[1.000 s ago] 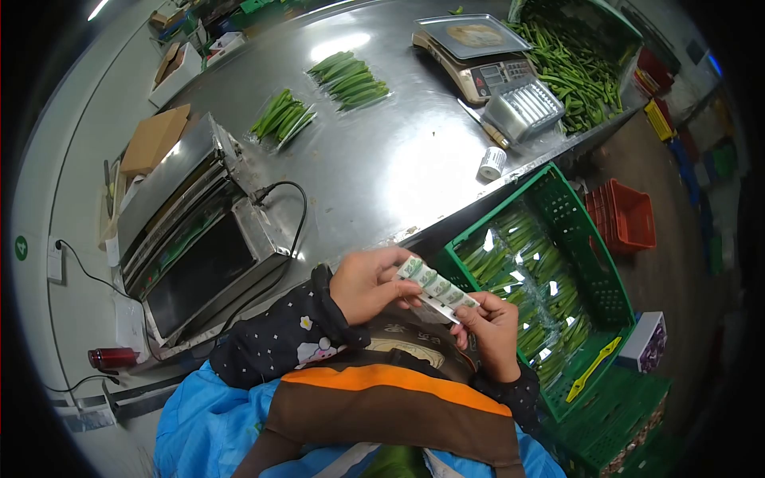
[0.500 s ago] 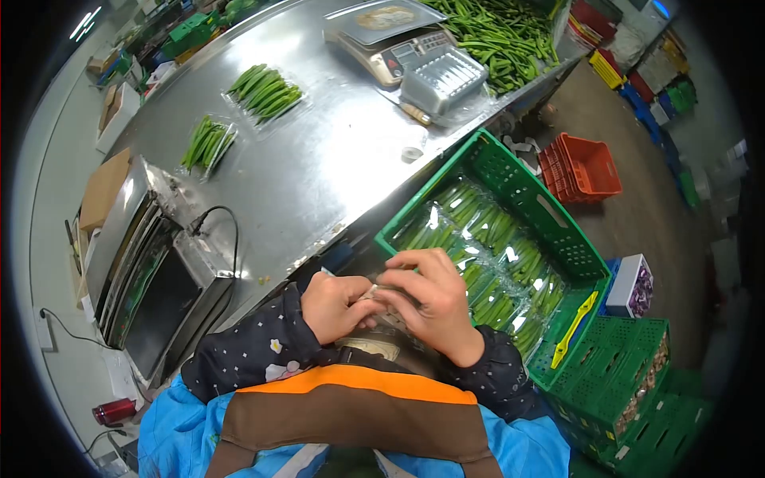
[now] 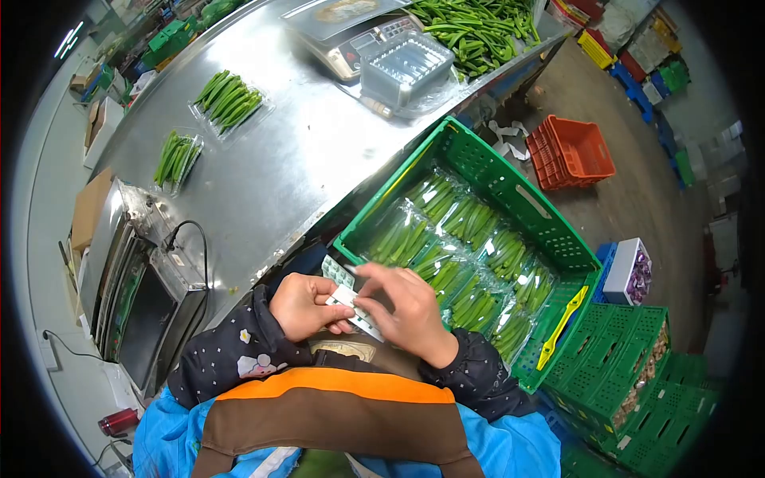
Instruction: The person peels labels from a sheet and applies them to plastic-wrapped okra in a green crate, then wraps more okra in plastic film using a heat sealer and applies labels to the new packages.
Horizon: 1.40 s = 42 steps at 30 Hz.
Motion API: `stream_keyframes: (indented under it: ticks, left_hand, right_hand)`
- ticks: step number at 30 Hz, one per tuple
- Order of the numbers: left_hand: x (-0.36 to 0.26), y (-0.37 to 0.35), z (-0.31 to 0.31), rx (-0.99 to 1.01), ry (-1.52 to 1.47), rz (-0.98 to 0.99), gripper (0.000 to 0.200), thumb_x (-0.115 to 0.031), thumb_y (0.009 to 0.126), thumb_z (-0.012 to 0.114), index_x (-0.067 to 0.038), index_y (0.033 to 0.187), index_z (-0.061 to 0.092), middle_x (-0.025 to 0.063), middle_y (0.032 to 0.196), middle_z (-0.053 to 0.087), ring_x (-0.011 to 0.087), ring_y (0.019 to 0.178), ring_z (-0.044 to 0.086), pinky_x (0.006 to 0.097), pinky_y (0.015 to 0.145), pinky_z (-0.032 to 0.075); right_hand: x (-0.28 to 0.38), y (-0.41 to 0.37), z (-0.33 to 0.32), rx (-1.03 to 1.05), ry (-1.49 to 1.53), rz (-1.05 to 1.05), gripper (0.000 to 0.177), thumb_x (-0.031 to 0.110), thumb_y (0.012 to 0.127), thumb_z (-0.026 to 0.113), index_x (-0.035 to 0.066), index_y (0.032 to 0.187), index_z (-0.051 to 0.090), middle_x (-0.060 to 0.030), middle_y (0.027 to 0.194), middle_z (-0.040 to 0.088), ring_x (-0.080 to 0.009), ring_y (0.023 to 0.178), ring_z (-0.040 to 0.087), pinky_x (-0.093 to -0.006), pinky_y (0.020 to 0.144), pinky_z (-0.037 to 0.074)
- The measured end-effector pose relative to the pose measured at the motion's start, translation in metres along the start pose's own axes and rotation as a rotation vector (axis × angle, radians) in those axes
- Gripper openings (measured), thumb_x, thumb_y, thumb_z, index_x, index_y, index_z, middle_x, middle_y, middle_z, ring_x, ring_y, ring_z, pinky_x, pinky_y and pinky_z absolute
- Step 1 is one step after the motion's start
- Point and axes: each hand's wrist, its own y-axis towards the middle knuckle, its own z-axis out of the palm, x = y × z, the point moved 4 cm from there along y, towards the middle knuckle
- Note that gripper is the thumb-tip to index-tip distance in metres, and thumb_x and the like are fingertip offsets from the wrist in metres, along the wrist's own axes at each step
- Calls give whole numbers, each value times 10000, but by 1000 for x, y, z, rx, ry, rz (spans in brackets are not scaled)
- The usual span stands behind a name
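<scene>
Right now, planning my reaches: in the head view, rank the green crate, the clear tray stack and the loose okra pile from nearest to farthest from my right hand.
1. Green crate, just right of the right hand on the label strip.
2. Clear tray stack, on the steel table.
3. Loose okra pile, behind the trays, at the far end.
</scene>
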Motion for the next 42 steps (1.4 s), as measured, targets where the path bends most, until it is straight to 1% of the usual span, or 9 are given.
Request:
stream_keyframes:
  ticks: [5, 7, 11, 15, 19, 20, 25, 38, 42]
  left_hand:
    - [-1, 10, 6, -25, -35, -44, 135, 4, 826, 584, 98, 923, 589, 138, 776, 649, 159, 688, 647, 239, 621, 531]
    - [-3, 10, 8, 25, -64, -83, 143, 10, 836, 565, 108, 938, 588, 147, 775, 648, 165, 683, 646, 242, 621, 530]
    - [-3, 8, 3, -12, -75, -48, 142, -23, 851, 565, 89, 932, 596, 129, 773, 651, 152, 692, 650, 214, 586, 523]
    - [7, 3, -3, -99, -131, -28, 129, -33, 855, 564, 68, 923, 604, 122, 802, 654, 127, 711, 637, 217, 619, 510]
    - [21, -3, -9, -321, -184, -10, 85, 15, 829, 567, 86, 866, 597, 143, 793, 651, 136, 713, 626, 229, 645, 495]
    - [29, -5, -9, -357, -184, 19, 90, -5, 832, 577, 49, 899, 605, 77, 775, 651, 73, 681, 592, 204, 607, 473]
    - [54, -12, -8, -470, -185, -66, 63, -24, 807, 620, 32, 835, 626, 44, 730, 648, 38, 660, 552, 197, 574, 428]
    - [81, -4, -9, -555, -49, -58, 42, -42, 781, 645, -7, 776, 623, 4, 575, 574, 14, 524, 425, 212, 473, 343]
    - [74, -2, -8, -552, -71, -70, 38, -43, 780, 646, -11, 781, 625, 12, 582, 584, 14, 524, 443, 212, 475, 353]
  right_hand:
    - [-4, -3, -10, 62, -175, -283, 340, 2, 660, 699, 52, 970, 567, -58, 734, 589, -196, 651, 579, -288, 605, 449]
    - [-26, -5, -14, 157, 512, 245, 277, -29, 704, 667, 49, 936, 536, -46, 763, 594, -129, 668, 588, -245, 603, 464]
    - [-129, 24, -72, -79, 711, 501, 374, -65, 712, 654, 77, 975, 429, -26, 738, 573, -63, 653, 551, -161, 572, 419]
    - [-278, 58, -107, -101, 415, 548, 405, -51, 705, 667, 74, 993, 412, -19, 726, 579, -57, 587, 510, -180, 526, 391]
    - [-355, 85, -92, 41, 223, 600, 385, -51, 714, 653, 61, 995, 415, -25, 728, 582, -62, 580, 510, -194, 500, 389]
    - [-372, 88, -86, 54, 175, 570, 375, -50, 724, 645, 58, 1000, 416, -24, 727, 583, -64, 573, 505, -193, 484, 380]
    - [-448, 94, -55, 165, 25, 539, 391, -78, 726, 617, 26, 1039, 407, -36, 742, 567, -88, 584, 511, -209, 493, 393]
    - [-463, 84, -36, 115, -93, 475, 367, -88, 777, 546, 11, 1103, 410, -55, 770, 549, -113, 623, 540, -222, 502, 446]
    - [-459, 82, -38, 99, -306, 340, 384, -48, 759, 583, 5, 1110, 435, -70, 753, 579, -184, 659, 577, -289, 574, 461]
